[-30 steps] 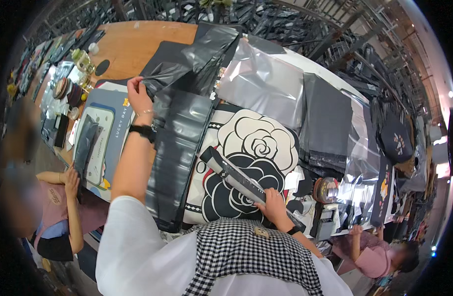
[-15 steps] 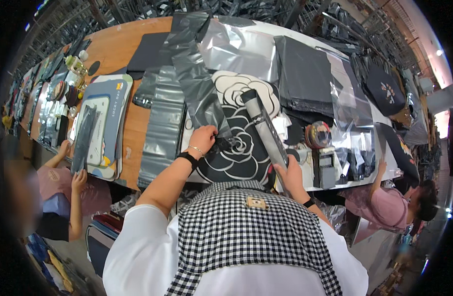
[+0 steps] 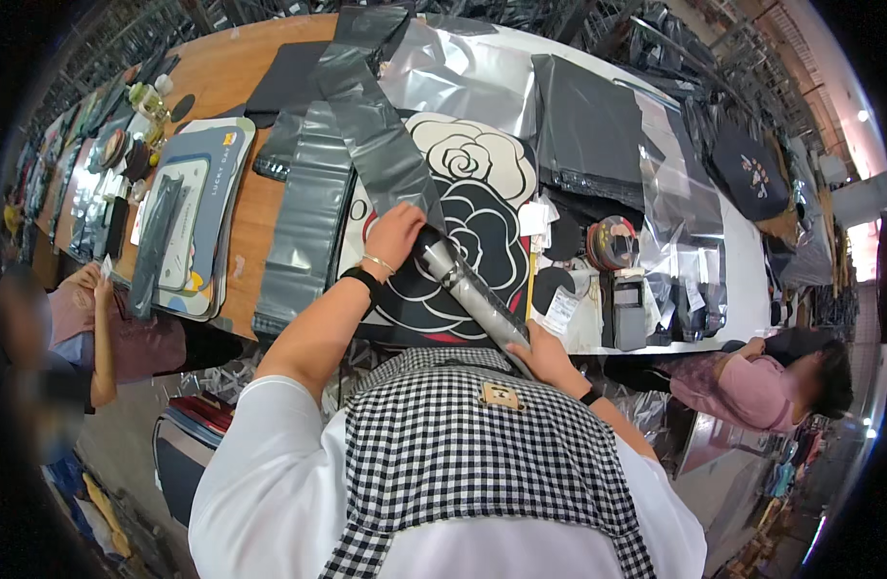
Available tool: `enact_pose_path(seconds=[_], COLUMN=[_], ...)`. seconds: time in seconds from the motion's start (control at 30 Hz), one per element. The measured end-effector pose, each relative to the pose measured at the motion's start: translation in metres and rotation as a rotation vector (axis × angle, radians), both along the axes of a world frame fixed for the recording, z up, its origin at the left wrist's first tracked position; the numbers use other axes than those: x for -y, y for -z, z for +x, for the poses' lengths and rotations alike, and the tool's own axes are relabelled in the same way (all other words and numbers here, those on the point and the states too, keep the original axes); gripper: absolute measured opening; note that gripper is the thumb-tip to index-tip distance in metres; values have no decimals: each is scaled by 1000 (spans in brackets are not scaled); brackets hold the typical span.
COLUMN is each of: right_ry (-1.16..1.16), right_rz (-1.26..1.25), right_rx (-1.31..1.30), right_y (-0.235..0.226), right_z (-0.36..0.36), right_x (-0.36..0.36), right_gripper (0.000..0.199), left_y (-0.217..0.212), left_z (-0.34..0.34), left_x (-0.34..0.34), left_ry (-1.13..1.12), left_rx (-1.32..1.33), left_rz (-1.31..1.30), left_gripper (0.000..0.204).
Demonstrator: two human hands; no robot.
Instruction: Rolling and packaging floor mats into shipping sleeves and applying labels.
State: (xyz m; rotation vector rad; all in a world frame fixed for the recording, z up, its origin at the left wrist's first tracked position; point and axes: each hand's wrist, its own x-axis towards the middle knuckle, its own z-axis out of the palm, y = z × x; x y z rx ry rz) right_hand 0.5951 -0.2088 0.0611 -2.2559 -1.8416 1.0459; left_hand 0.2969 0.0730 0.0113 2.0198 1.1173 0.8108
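Note:
My left hand is closed on the near end of a long grey plastic bag, which stretches away across the table. My right hand grips the near end of a dark rolled-up mat in a shiny clear wrap. The roll slants up to the left, its far end at the bag's near end beside my left fingers; whether it has entered the bag cannot be seen. Beneath both lie mats with black and cream rose patterns.
Folded grey bags lie left of the rose mats, and a stack of dark bags lies to the right. Tape rolls and a grey box stand nearer. Printed mats are piled left. One person works on each side.
My right hand has moved nearer and left, bringing the roll's far end down to the bag's near end. My left hand has risen slightly, still holding the bag.

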Motion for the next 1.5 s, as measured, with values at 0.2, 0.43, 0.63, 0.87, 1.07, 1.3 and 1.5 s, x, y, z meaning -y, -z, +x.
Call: enact_pose_path(seconds=[0.2,0.43,0.63,0.87,1.07,1.3,1.5], right_ry=[147,329,395,390,524,358,457], right_rz=[-165,-454,-411,-606,-475,-28,113], right_rx=[-457,-900,-977,-1222,-1117,-857,-966], right_y=[13,-11,-15,-20,-10,1,24], right_z=[22,5,11,6,-4,-27,-93], right_x=[-15,-38,-49,-73,-80,-161,-253], right_gripper=[79,68,63,57,52,59,64], left_y=[-9,52,11,16,-4,-37,1], left_z=[13,6,38,13,12,38,-4], left_x=[44,59,82,29,117,50,-36], left_ry=[-160,-337,1,-171,174,-70,-197], left_rx=[-351,-235,-260,-136,-252,-164,-71], left_rz=[653,-297,-259,-280,-255,-171,-167], left_gripper=[27,25,32,27,33,33,33])
